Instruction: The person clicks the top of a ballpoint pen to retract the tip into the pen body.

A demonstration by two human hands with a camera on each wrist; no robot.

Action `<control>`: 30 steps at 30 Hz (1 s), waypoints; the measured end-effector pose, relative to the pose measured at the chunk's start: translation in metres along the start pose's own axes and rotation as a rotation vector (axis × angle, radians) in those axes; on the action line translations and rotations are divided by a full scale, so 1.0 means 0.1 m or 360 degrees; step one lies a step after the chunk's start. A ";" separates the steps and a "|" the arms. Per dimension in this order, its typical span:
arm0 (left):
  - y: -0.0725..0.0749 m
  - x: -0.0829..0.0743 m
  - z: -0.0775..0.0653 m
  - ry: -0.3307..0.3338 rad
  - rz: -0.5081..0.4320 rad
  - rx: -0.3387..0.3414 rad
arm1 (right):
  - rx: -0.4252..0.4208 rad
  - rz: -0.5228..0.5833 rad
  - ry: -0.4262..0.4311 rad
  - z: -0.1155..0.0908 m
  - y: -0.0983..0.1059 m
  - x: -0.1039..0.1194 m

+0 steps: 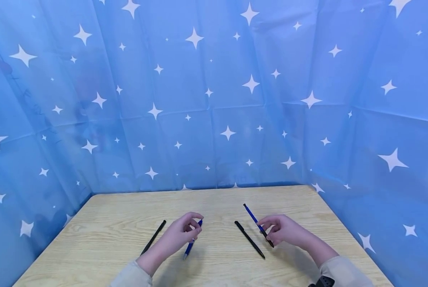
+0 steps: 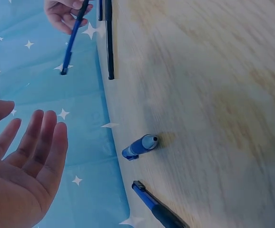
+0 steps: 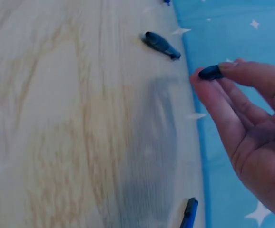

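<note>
My right hand point(image 1: 283, 231) pinches a blue pen with a black end point(image 1: 251, 214) between thumb and fingers, raised off the table. In the right wrist view, the pen's dark end point(image 3: 211, 72) pokes out past the fingertips. My left hand point(image 1: 179, 233) hovers over a blue pen with a silver tip point(image 1: 188, 250) lying on the table. The left wrist view shows that hand point(image 2: 25, 166) apart from this pen, fingers loosely bent and nothing in them. A dark pen point(image 1: 154, 238) lies left of it. Another black pen point(image 1: 250, 239) lies between the hands.
The wooden table point(image 1: 214, 199) carries the pens. Behind it and along its sides hangs a blue curtain point(image 1: 214, 151) with white stars. In the right wrist view another blue pen point(image 3: 190, 213) lies near the bottom; in the head view I cannot make it out.
</note>
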State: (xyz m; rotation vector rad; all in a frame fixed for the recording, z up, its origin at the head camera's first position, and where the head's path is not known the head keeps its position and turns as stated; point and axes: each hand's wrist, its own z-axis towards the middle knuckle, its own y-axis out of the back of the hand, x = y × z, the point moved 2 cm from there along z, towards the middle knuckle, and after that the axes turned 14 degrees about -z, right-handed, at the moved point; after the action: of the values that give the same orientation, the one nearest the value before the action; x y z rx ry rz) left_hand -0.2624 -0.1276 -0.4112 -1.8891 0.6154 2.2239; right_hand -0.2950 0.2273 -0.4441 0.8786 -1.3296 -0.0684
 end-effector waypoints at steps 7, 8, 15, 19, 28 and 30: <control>0.01 0.06 -0.02 0.0043 -0.0003 0.0015 | -0.0035 -0.0062 -0.0091 -0.01 -0.02 -0.12; 0.01 0.06 -0.03 0.0043 0.0006 0.0018 | -0.0040 -0.0073 -0.0099 -0.01 -0.01 -0.13; 0.01 0.08 -0.05 0.0045 0.0039 0.0051 | -0.0138 -0.0159 -0.0209 -0.03 -0.02 -0.19; 0.01 0.10 -0.05 0.0059 0.0050 0.0058 | -0.0189 -0.0193 -0.0256 -0.04 -0.02 -0.18; 0.01 0.10 -0.04 0.0087 0.0090 0.0079 | -0.0223 -0.0262 -0.0377 -0.02 -0.03 -0.16; 0.00 0.10 -0.04 0.0087 0.0087 0.0085 | -0.0205 -0.0270 -0.0377 -0.01 -0.03 -0.15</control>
State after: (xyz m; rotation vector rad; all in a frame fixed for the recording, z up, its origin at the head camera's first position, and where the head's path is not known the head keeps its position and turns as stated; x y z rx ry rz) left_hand -0.2606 -0.1311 -0.4209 -1.9352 0.7365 2.1718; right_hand -0.2968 0.2337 -0.4584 0.8919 -1.4500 -0.3968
